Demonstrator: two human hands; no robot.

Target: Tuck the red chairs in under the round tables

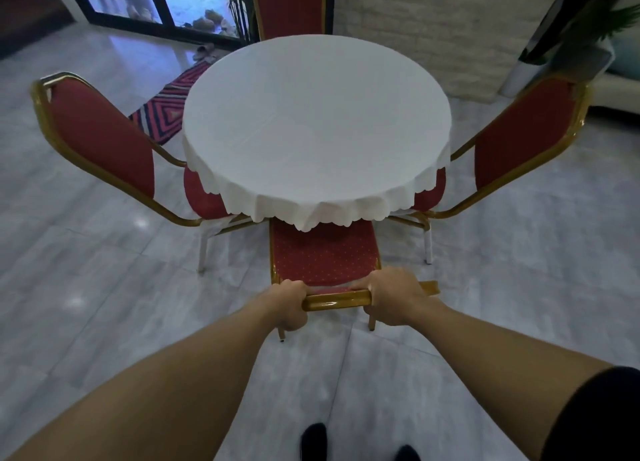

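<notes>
At the near edge of the round counter [311,114], we have both hands on the near red chair [323,252]: the left hand [289,304] is wrapped around the left end of the gold top rail [336,299] and the right hand [391,298] is wrapped around the right end, fingers curled over the front of the rail, so each grip is closed on the tube. This chair faces the counter, with the front of its dotted seat already beneath the scalloped hem of the white cloth [311,214] and the rest of the seat in the open. We judge the frame to be stiff metal tube, rigid enough to push from the top rail without flexing, and the whole chair moderate in weight, easy for two hands. The lacquered gold finish looks glossy and may be slippery, so a full wrap suits it better than a fingertip hold. The padded back and seat are soft and give poor purchase; the rail is the place to take hold. On the polished tile floor [104,287] the legs should slide readily, though they might chatter or catch at a grout line. The left chair [100,138], the right chair [519,131] and the far chair [289,5] stand around the counter, seats partly under the cloth.
</notes>
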